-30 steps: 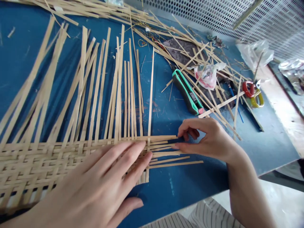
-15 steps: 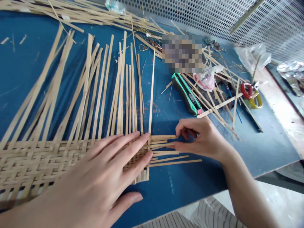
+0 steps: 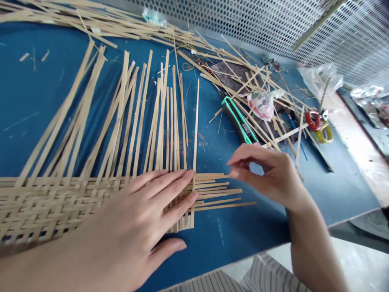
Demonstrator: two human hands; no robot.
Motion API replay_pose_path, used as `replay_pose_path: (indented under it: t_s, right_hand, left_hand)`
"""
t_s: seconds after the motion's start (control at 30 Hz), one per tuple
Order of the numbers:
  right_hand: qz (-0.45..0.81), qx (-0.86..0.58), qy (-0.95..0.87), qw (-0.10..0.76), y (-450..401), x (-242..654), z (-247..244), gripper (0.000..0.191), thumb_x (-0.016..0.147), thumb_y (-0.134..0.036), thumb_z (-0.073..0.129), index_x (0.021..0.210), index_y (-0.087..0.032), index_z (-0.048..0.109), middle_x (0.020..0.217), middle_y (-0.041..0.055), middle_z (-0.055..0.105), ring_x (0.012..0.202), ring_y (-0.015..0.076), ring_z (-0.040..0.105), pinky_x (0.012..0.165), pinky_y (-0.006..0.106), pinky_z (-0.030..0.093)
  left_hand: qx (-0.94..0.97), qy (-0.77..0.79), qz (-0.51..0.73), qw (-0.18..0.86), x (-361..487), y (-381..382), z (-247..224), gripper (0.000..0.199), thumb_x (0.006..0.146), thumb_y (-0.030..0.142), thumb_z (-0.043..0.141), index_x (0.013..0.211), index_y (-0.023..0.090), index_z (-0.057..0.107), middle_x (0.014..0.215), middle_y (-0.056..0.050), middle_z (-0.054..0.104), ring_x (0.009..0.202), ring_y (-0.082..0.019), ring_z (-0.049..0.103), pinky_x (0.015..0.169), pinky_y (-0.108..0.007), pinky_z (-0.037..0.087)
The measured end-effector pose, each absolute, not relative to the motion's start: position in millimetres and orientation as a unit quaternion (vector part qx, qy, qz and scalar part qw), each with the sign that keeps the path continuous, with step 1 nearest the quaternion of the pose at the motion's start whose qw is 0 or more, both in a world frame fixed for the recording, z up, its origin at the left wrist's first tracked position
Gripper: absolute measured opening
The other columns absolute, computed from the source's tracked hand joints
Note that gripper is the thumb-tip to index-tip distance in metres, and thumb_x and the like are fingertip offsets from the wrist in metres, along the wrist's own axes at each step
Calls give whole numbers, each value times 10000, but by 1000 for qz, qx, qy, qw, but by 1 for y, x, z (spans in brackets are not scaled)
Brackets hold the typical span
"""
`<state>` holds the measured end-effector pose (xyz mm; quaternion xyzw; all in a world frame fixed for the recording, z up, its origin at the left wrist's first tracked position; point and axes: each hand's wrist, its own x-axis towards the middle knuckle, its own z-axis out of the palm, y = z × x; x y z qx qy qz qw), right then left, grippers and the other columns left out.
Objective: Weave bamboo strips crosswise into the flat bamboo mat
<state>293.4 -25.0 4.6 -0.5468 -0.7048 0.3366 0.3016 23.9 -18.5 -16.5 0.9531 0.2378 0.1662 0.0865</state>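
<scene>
My left hand (image 3: 148, 207) lies flat on the right end of a woven bamboo mat (image 3: 60, 198), fingers stretched out and slightly spread. Under its fingertips runs an upright bamboo strip (image 3: 196, 125) that crosses the mat's right edge. Several short strip ends (image 3: 219, 192) stick out to the right of that edge. My right hand (image 3: 264, 172) is closed in a pinch at the tip of the topmost strip end (image 3: 212, 176); the fingertips partly hide the contact. Long loose strips (image 3: 136, 117) fan upward from the mat's far edge.
A green and black utility knife (image 3: 238, 119) lies beyond my right hand. Scattered bamboo strips, a plastic bag (image 3: 264, 103) and scissors with red and yellow handles (image 3: 319, 125) are at the right. More strips (image 3: 121, 26) lie along the back, before a perforated metal panel (image 3: 258, 28).
My right hand has risen slightly from the middle strip ends to the topmost one, its thumb and finger closing together. My left hand stays on the mat. The view has shifted a little.
</scene>
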Motion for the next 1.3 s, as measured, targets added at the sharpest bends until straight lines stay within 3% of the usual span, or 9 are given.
replay_pose_path:
  t_s: [0.1, 0.23, 0.5, 0.73, 0.9, 1.17, 1.3]
  right_hand:
    - [366, -470, -747, 295, -22, 284, -1, 152, 821, -249, 761, 957, -194, 724, 890, 49, 651, 778, 158, 608, 691, 287, 496]
    - [383, -441, -753, 301, -18, 276, -14, 127, 803, -216, 775, 927, -200, 752, 865, 36, 628, 776, 148, 616, 708, 284, 504]
    - [375, -431, -752, 328, -18, 276, -21, 51, 785, -139, 774, 823, -171, 762, 832, 37, 608, 736, 136, 601, 660, 270, 485]
    - [360, -419, -773, 313, -18, 276, -17, 58, 817, -133, 741, 836, -181, 766, 855, 40, 598, 780, 143, 603, 718, 279, 494]
    - [359, -437, -768, 300, -19, 279, -14, 34, 798, -147, 765, 812, -162, 739, 852, 45, 616, 787, 151, 607, 733, 290, 489]
    - [333, -463, -755, 324, -24, 280, -15, 71, 792, -100, 754, 782, -134, 692, 853, 44, 616, 762, 131, 598, 694, 256, 475]
    - [356, -454, -756, 309, -24, 282, -12, 162, 816, 24, 658, 774, -127, 699, 875, 46, 604, 826, 133, 602, 750, 256, 472]
  left_hand:
    - [955, 232, 169, 78, 25, -20, -17, 418, 968, 472, 436, 1234, 223, 640, 1379, -44, 577, 1194, -247, 565, 1001, -421, 408]
    - [955, 229, 177, 66, 25, -22, -17, 421, 983, 462, 409, 1236, 215, 638, 1375, -53, 579, 1204, -245, 565, 1012, -426, 382]
    - [954, 222, 184, 82, 13, -11, -13, 345, 955, 425, 488, 1230, 269, 626, 1362, 42, 587, 1223, -202, 532, 1106, -391, 280]
    - [939, 258, 152, 169, 17, -6, -6, 282, 980, 338, 455, 1206, 311, 620, 1253, 42, 630, 1184, -190, 528, 1003, -377, 400]
    - [941, 250, 150, 171, 18, -7, -10, 333, 927, 219, 481, 1242, 264, 581, 1228, 2, 620, 1120, -201, 554, 921, -365, 449]
    - [943, 250, 174, 131, 20, -17, -14, 377, 896, 177, 485, 1264, 203, 564, 1259, -6, 626, 1112, -198, 574, 995, -378, 388]
    - [942, 255, 181, 119, 20, -20, -15, 378, 891, 181, 476, 1258, 191, 567, 1268, -14, 627, 1118, -204, 576, 1002, -380, 386]
